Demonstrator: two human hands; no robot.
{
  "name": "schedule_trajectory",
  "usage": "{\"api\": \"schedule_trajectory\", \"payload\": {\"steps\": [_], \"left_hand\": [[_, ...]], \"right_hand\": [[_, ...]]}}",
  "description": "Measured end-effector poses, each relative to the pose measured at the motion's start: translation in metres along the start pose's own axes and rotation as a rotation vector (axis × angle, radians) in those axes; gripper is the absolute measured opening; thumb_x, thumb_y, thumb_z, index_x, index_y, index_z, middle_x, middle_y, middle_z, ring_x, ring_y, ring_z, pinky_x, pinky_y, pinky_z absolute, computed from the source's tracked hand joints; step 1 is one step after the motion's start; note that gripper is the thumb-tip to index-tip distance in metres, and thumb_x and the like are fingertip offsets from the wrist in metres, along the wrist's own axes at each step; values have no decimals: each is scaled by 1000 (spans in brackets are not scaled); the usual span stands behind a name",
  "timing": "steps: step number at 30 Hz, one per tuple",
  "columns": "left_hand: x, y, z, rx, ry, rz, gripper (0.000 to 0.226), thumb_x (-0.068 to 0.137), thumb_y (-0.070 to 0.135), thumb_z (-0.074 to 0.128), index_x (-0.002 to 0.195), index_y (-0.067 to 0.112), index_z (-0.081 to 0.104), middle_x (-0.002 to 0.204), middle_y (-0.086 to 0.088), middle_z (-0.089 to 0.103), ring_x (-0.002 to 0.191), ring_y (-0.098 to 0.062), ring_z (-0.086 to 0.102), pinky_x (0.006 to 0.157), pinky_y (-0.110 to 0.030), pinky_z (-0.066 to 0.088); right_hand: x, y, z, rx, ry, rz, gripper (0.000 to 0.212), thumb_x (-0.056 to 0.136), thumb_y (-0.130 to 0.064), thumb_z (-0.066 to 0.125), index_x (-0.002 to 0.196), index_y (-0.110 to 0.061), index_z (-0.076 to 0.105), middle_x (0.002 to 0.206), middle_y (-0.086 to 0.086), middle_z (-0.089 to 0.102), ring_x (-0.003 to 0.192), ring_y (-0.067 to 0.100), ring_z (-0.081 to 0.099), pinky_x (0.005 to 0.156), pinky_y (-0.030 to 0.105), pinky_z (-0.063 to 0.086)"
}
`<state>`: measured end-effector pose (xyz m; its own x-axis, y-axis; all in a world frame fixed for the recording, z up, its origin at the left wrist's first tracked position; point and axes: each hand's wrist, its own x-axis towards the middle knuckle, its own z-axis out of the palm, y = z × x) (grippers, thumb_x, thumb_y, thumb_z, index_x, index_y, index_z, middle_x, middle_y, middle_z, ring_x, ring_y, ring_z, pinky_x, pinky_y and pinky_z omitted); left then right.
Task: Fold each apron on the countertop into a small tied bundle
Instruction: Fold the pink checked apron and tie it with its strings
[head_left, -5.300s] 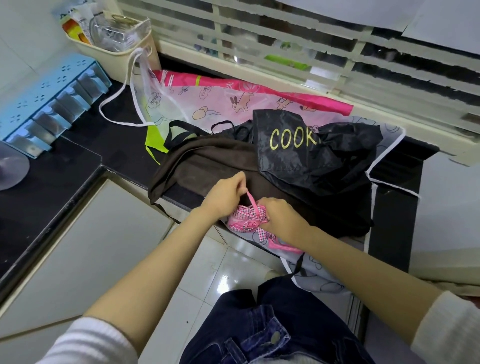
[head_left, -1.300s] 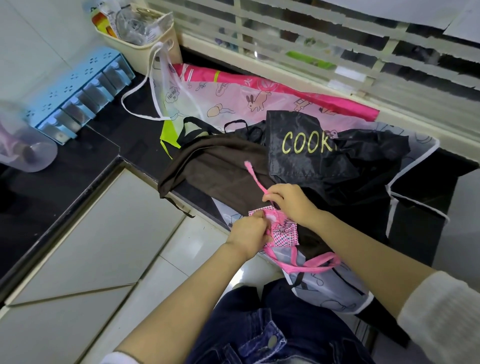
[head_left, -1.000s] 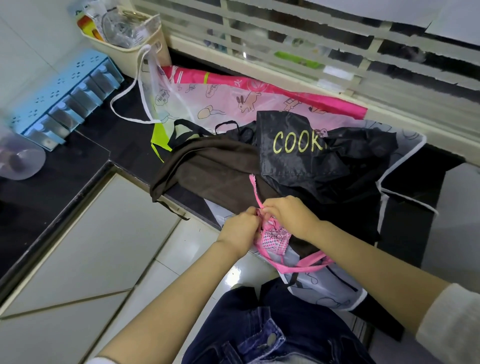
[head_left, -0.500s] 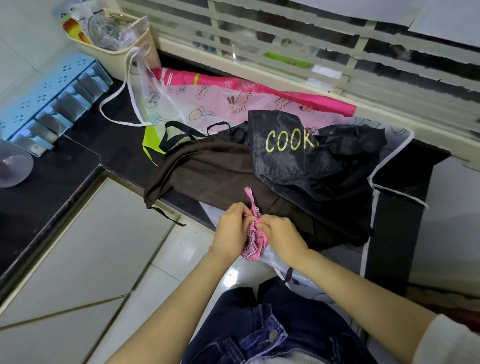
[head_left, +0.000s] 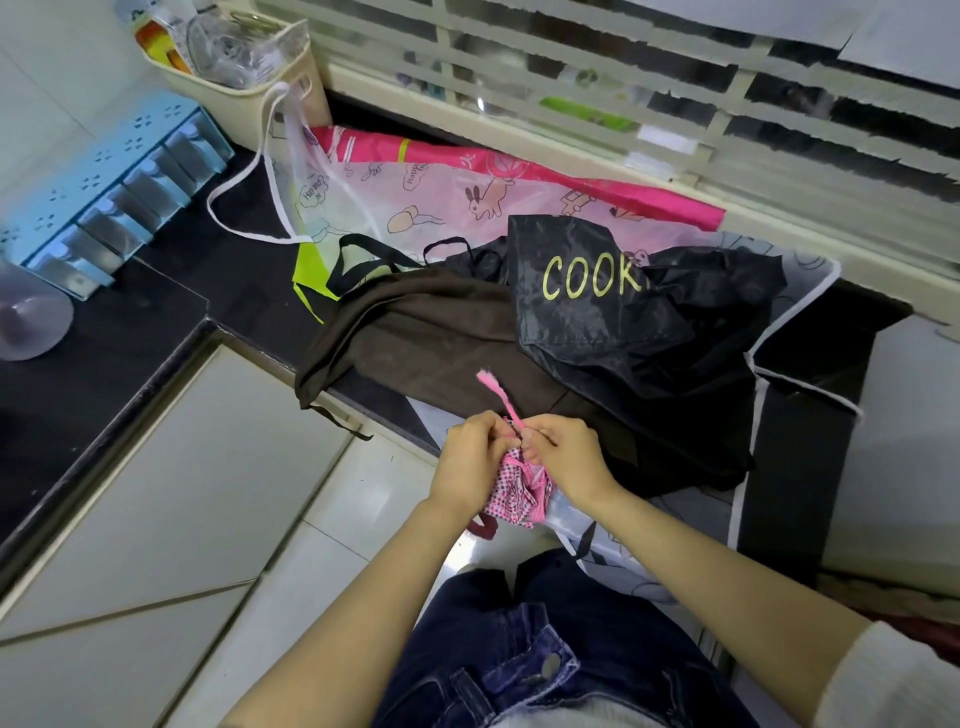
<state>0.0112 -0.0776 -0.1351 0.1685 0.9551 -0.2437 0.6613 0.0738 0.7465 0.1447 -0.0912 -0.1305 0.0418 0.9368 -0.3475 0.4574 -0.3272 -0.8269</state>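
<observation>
Two hands (head_left: 470, 460) (head_left: 569, 457), one checked bundle (head_left: 517, 496)

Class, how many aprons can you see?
5: checked bundle, held nearest; brown apron at counter edge; black apron over it; pink apron behind; grey apron underneath. More may be hidden.

checked bundle (head_left: 517, 491): cloth | black apron (head_left: 623, 332): glossy | countertop (head_left: 104, 332): glossy stone

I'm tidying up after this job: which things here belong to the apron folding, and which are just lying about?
Job: pink checked bundle, gripped by left hand and right hand; brown apron; black COOK apron; pink cartoon apron.
Lying about: blue rack; cream basket; clear container.
</observation>
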Motion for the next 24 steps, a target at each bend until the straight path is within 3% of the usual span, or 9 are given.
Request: {"api": "schedule_trajectory", "payload": {"steps": [4, 9, 11, 15, 16, 18, 20, 22, 24], "left_hand": [[3, 1, -1, 81, 11, 3, 17, 89, 13, 63, 73, 10, 59, 69, 4, 56, 64, -10, 48, 60, -12, 34], [4, 0, -2, 135, 23, 7, 16, 89, 9, 59, 73, 8, 61, 71, 1, 58, 66, -12, 48, 60, -15, 30], [3, 0, -2, 180, 28, 24, 17, 89, 7, 55, 73, 7, 59, 73, -5, 59, 67, -16, 49, 60, -19, 32], [1, -1, 3, 225, 56, 73, 15, 92, 8, 52, 86, 3, 65, 86, -10, 64, 79, -23, 57, 69, -24, 40], [1, -3, 3, 216, 73, 75, 16, 93, 10, 52, 89, 3, 66, 88, -9, 65, 80, -22, 58, 70, -22, 39], [-1, -5, 4, 191, 103, 77, 18, 95, 15, 53, 88, 4, 66, 87, -7, 64, 78, -17, 56, 70, -19, 37], [-2, -5, 6, 151, 124, 90, 19, 95, 16, 54, 84, 5, 65, 84, -6, 62, 74, -13, 52, 69, -19, 38], [-3, -3, 9, 82, 136, 75, 19, 94, 15, 56, 81, 4, 63, 80, -5, 59, 70, -11, 49, 66, -15, 37], [-2, -3, 13, 10, 140, 39, 19, 94, 15, 56, 79, 3, 60, 76, -6, 57, 68, -13, 48, 63, -10, 35]], "right_hand": [[3, -1, 1, -62, -31, -34, 17, 90, -9, 57, 93, -3, 73, 74, 12, 69, 72, 23, 65, 75, 35, 52], [3, -5, 0, -99, -129, -27, 21, 92, -17, 58, 105, -10, 73, 90, 15, 62, 85, 25, 60, 78, 30, 46], [3, -5, 2, -69, -125, -22, 23, 91, -25, 61, 101, -10, 74, 87, 15, 63, 81, 24, 60, 74, 29, 46], [5, -2, 7, -125, -19, -78, 30, 91, -26, 62, 68, -9, 72, 56, 1, 45, 54, 12, 44, 53, 21, 33], [5, -2, 9, -140, -6, -93, 40, 92, -23, 61, 52, -15, 61, 52, -4, 38, 51, 10, 38, 52, 21, 29], [5, -3, 11, -156, 15, -102, 56, 92, -17, 58, 42, -27, 37, 49, -5, 33, 50, 11, 34, 51, 23, 28], [6, -1, 13, -118, 50, -42, 49, 92, -14, 57, 44, -17, 48, 51, 5, 45, 52, 22, 43, 54, 32, 37], [9, 2, 14, -11, 114, 59, 35, 90, -15, 57, 60, 1, 64, 58, 14, 61, 62, 30, 58, 64, 35, 46], [12, 3, 15, 81, 136, 128, 33, 90, -15, 56, 65, 3, 67, 54, 4, 62, 57, 20, 59, 67, 29, 48]]}}
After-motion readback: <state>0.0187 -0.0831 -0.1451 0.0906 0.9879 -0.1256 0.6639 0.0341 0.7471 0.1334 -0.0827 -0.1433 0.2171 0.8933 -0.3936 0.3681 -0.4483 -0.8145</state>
